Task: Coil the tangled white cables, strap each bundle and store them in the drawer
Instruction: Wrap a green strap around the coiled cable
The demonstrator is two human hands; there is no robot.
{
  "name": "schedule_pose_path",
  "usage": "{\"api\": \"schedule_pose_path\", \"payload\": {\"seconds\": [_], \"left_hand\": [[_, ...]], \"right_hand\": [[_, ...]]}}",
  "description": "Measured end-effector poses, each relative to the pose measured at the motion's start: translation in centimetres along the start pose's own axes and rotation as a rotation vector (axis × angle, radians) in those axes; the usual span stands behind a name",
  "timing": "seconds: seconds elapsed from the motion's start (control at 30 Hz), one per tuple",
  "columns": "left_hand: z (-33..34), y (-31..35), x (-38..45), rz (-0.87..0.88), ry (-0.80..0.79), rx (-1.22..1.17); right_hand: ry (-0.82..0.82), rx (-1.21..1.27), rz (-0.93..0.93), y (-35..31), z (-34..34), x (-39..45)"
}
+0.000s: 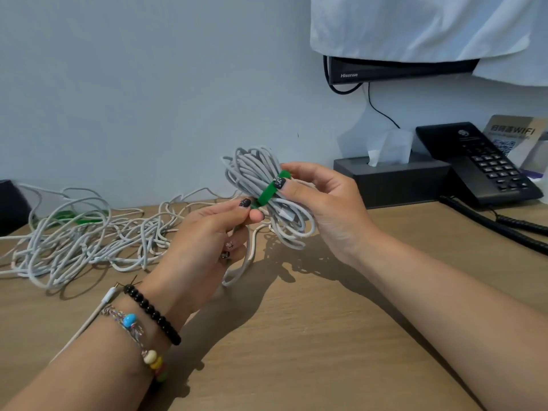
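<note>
A coiled bundle of white cable [252,176] is held above the wooden desk, with a green strap [268,192] wrapped round its middle. My right hand [323,206] grips the bundle and its thumb presses on the strap. My left hand [207,238] pinches the strap's lower end between thumb and forefinger. A pile of tangled white cables [77,241] lies on the desk at the left, with more green straps [86,219] lying among it. No drawer is in view.
The wooden desk [311,336] runs along a pale wall. At the right stand a dark tissue box [394,179], a black telephone [477,164] with its coiled cord [504,226] and a WiFi sign [516,137]. A cloth-draped television [397,69] hangs above.
</note>
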State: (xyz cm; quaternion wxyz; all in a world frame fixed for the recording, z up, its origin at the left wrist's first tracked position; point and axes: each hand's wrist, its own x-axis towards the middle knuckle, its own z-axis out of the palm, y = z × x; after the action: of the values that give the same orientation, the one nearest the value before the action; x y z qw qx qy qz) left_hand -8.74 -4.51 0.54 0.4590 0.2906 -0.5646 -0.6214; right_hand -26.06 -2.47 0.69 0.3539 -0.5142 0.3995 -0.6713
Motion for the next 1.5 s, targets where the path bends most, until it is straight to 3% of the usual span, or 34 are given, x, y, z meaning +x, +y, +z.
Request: {"api": "schedule_pose_path", "payload": {"seconds": [0.2,0.37,0.73,1.0,1.5], "left_hand": [[-0.1,0.0,0.1,0.044,-0.033,-0.052],[-0.4,0.1,0.1,0.074,-0.022,-0.004],[0.6,-0.5,0.3,0.140,0.184,0.357],[0.3,-0.3,0.4,0.186,0.224,0.510],[-0.2,0.2,0.4,0.113,0.236,0.436]], "right_hand": [[-0.046,0.142,0.127,0.2,0.3,0.0],[-0.215,0.161,0.268,0.7,0.8,-0.6],[-0.094,-0.416,-0.136,0.4,0.3,-0.3],[-0.113,-0.559,-0.193,0.6,0.1,0.1],[0.024,-0.481,-0.067,1.0,-0.3,0.8]]}}
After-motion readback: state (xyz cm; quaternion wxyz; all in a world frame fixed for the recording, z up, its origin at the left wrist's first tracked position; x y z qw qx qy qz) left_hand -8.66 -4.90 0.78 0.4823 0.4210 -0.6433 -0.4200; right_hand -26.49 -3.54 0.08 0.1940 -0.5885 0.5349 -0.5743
